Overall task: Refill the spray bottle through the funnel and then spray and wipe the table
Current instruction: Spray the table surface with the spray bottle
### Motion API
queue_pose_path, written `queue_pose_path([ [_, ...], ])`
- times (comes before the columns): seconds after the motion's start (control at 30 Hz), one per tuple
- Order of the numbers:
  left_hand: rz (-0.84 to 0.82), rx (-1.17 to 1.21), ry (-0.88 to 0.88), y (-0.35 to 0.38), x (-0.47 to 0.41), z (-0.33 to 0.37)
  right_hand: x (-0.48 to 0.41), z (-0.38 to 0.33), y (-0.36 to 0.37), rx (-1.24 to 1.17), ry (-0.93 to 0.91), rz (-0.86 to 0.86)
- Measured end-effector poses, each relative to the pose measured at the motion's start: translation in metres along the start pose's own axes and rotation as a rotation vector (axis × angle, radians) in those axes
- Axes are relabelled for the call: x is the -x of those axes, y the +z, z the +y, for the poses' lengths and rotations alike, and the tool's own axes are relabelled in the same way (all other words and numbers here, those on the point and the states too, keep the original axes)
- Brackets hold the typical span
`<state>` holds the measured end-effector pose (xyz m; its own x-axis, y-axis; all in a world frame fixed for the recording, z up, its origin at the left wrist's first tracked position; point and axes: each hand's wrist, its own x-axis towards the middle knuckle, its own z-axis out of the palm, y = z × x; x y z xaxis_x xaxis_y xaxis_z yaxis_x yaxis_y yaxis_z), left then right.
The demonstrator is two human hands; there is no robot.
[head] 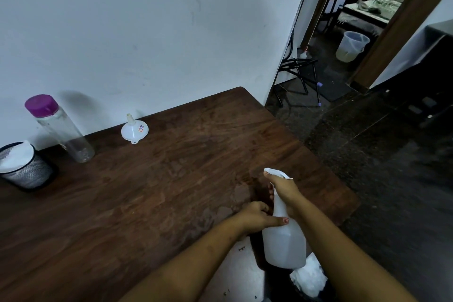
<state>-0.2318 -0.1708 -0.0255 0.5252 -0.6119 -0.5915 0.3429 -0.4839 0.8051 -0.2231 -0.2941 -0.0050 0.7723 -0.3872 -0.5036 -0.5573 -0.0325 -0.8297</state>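
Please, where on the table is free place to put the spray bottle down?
The wide middle of the table, between the funnel and the hands, is bare. So is the far right corner. The left edge is crowded: mesh cup and purple-capped bottle.

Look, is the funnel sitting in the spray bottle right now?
No, the funnel lies on the table by the wall, far from the spray bottle that both hands hold.

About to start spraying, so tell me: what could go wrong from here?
1. The spray bottle is held past the table edge; if the right hand slips, it may drop to the floor.
2. Spray could drift onto the funnel and purple-capped bottle.
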Motion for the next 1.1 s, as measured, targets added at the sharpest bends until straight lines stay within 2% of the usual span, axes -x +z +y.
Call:
queue_pose_path([
  [0.13, 0.004, -0.006, 0.000, 0.0018, -0.0008, 0.0003, -0.0016, -0.0007, -0.0027, 0.016, 0.032, 0.004],
  [0.27, -0.009, 0.048, 0.008, 0.0007, 0.0012, 0.0022, -0.0010, -0.0010, -0.0026, 0.001, 0.103, -0.067],
  [0.47, -0.008, 0.032, 0.012, 0.0025, 0.0008, 0.0029, -0.0012, 0.0021, 0.0028, -0.014, 0.058, 0.050],
  [0.67, 0.046, -0.002, -0.010, 0.0002, 0.0022, 0.0054, -0.0017, 0.0028, -0.0004, -0.001, 0.007, 0.002],
  [0.83, 0.052, 0.034, 0.008, -0.0044, 0.0040, 0.0060, -0.0023, 0.0012, -0.0020, -0.004, 0.085, -0.083],
  [0.97, 0.060, 0.025, 0.010, -0.0046, 0.0065, 0.0068, -0.0046, 0.0064, 0.0007, -0.007, 0.014, 0.003],
  [1.1, 0.065, 0.013, 0.013, -0.0047, 0.0081, 0.0068, -0.0050, 0.0077, 0.0029, 0.025, -0.022, -0.017],
])
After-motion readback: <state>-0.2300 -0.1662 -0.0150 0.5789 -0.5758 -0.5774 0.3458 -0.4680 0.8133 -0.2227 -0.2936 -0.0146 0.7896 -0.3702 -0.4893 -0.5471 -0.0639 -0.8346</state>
